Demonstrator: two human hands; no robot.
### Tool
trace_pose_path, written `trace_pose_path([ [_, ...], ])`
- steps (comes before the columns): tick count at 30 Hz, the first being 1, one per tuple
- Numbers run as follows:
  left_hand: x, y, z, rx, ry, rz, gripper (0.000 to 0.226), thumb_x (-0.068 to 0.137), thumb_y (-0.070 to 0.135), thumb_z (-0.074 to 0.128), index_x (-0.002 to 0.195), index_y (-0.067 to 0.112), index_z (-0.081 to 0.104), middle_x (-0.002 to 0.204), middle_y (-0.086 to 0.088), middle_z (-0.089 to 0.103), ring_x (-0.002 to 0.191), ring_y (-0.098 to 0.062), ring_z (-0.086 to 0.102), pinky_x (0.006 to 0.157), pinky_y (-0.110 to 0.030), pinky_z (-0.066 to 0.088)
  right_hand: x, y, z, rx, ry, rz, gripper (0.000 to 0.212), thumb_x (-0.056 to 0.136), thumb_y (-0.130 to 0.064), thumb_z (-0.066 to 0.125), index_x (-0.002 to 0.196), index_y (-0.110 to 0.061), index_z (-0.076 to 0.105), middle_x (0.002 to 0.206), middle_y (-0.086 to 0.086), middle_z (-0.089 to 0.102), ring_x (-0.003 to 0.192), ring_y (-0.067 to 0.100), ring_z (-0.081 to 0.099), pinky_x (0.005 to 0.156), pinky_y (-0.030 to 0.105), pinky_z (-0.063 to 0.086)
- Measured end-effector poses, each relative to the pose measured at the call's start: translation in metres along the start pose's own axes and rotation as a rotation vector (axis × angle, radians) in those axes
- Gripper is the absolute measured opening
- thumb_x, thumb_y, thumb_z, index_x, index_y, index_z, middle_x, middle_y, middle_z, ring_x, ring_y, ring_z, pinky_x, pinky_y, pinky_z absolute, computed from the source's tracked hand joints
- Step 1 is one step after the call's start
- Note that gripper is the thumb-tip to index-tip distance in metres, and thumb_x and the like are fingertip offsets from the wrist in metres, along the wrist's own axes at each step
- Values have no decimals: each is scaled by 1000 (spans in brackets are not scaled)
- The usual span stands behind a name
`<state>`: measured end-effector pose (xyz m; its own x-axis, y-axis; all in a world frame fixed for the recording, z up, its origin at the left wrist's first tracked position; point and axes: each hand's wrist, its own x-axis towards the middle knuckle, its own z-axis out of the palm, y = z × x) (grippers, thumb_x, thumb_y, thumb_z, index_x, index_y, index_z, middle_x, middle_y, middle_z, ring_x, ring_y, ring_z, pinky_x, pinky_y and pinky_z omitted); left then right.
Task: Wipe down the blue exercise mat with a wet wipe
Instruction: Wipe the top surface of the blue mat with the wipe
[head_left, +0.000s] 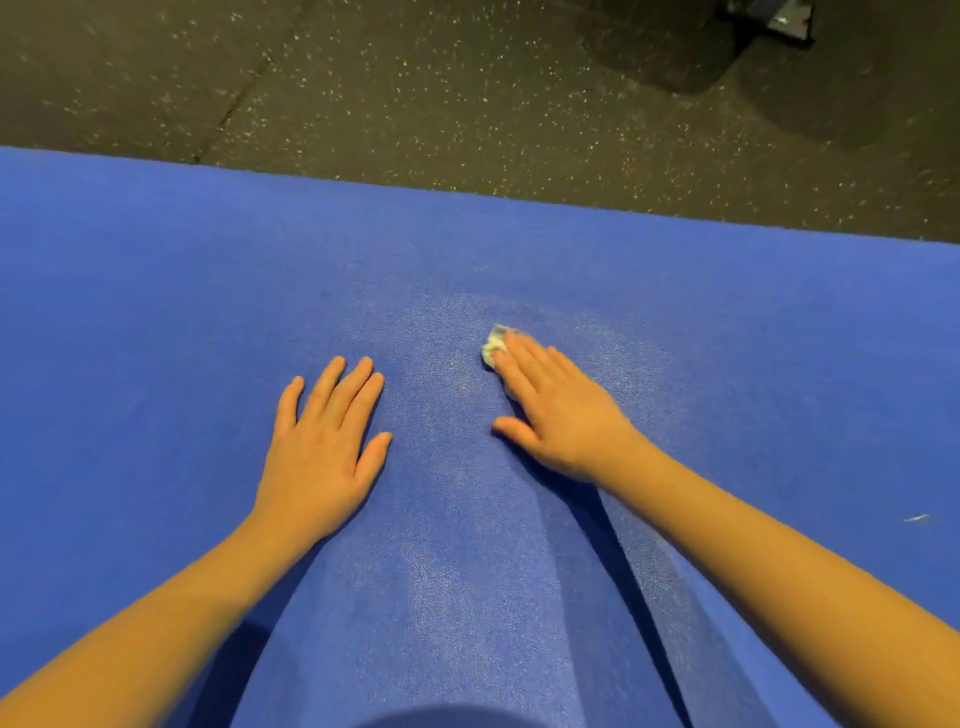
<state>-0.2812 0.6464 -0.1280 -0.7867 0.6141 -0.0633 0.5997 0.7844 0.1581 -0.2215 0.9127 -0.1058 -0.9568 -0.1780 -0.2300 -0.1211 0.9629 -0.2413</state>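
Observation:
The blue exercise mat (156, 291) fills most of the head view, spread flat on the floor. My right hand (558, 410) lies flat with straight fingers and presses a small crumpled white wet wipe (494, 344) onto the mat; only the wipe's far end shows past the fingertips. Left of it, my left hand (324, 447) rests palm down on the mat with its fingers spread, holding nothing. A lighter, damp-looking patch of mat surrounds the right hand and runs back toward me.
Beyond the mat's far edge lies dark speckled rubber flooring (415, 93). A dark piece of equipment (769, 21) sits at the top right. A small pale scrap (917, 518) lies on the mat at the right.

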Motion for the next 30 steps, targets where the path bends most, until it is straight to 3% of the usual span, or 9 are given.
trace_pose_path([
  [3,0,-1,0,-19,7,4,61,96,45,28,143,9,44,152,-5,37,144,-26,26,116,-51,15,33,27,-11,-1,62,151,74,97,-53,35,154,-12,11,161,8,5,149,23,5,120,35,5],
  [6,-1,0,-1,-39,13,2,60,96,44,29,142,9,44,152,-4,36,144,-25,25,117,-50,15,70,19,-11,93,125,354,73,97,-50,40,152,-10,15,161,10,6,148,25,2,120,38,6],
  [8,-1,-1,-1,-55,12,2,60,96,43,30,143,9,44,152,-4,36,144,-25,25,117,-50,15,74,6,-4,118,143,309,79,94,-57,37,152,-8,16,161,12,4,148,27,1,121,40,6],
  [10,-2,-1,-1,-61,11,3,59,95,43,31,143,10,44,153,-3,36,144,-24,25,117,-50,15,64,3,-2,74,83,139,87,88,-66,26,152,-9,16,161,12,7,149,27,3,121,42,9],
  [13,-2,-1,-1,-70,16,6,58,96,42,31,144,11,43,153,-2,35,144,-24,24,117,-50,15,64,34,-15,-61,8,-4,87,85,-66,16,154,-13,11,161,9,6,149,23,5,120,42,12],
  [19,-2,-1,0,-72,27,10,57,96,41,32,143,12,43,152,-2,36,144,-23,24,116,-50,16,129,40,-23,68,150,371,71,95,-54,36,149,-11,22,159,10,15,147,24,8,118,43,14],
  [23,-2,-1,0,-73,25,9,57,95,40,33,142,11,44,152,-2,37,144,-23,25,116,-51,18,114,16,-18,54,85,78,91,81,-68,20,152,-11,18,160,11,10,148,26,5,120,40,9],
  [25,-2,-1,0,-72,25,13,56,95,40,34,142,11,45,152,-2,37,144,-23,25,116,-51,18,105,26,-25,-48,20,-16,87,86,-66,22,154,-15,9,162,6,3,149,22,3,118,39,5],
  [30,-2,-1,0,-81,32,14,56,95,40,35,142,12,45,151,-2,38,144,-23,26,116,-50,17,160,47,-44,15,55,282,65,100,-47,33,153,-15,14,161,5,10,148,18,6,118,42,7],
])
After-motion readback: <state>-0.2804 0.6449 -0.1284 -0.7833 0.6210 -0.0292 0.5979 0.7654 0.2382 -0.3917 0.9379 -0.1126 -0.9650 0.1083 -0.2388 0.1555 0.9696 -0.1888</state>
